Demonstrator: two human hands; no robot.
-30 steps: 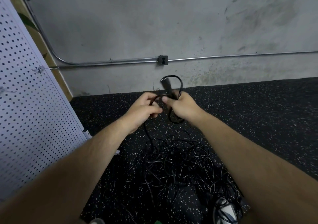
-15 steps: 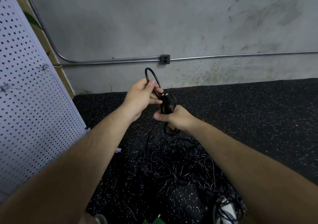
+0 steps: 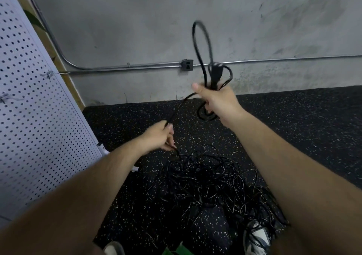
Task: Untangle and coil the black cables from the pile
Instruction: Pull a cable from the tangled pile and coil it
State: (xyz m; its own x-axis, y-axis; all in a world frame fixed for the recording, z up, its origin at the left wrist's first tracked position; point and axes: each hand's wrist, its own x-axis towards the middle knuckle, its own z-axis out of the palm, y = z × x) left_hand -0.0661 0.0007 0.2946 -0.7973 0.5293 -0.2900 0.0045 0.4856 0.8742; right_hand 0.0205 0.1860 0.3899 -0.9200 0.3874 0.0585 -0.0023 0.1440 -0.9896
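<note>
- Since half a second ago the right hand (image 3: 217,100) has been raised and swung to the right, and the left hand (image 3: 158,139) has been lowered toward the pile. The two were close together before and are now well apart.
- The right grip is clenched around gathered loops of black cable (image 3: 195,46). One tall loop is held up above the fist in front of the wall, a smaller loop is seen at its right, and short loops hang below the fist.
- A black plug (image 3: 215,72) stands among the loops just above the right fist.
- The left grip is closed on the same cable lower down, with the strand pinched between thumb and fingers. A taut length is stretched from there up to the right fist.
- Below the left hand the strand is led down into the tangled pile of black cables (image 3: 211,182), which is spread on the floor between the forearms.
- The floor (image 3: 303,121) is covered with black speckled rubber matting.
- A white pegboard panel (image 3: 29,117) is seen at the left.
- A metal conduit (image 3: 284,58) with a grey outlet box (image 3: 187,65) is run along the concrete wall (image 3: 137,19).
- A shoe (image 3: 256,239) is partly seen at the pile's near edge.
</note>
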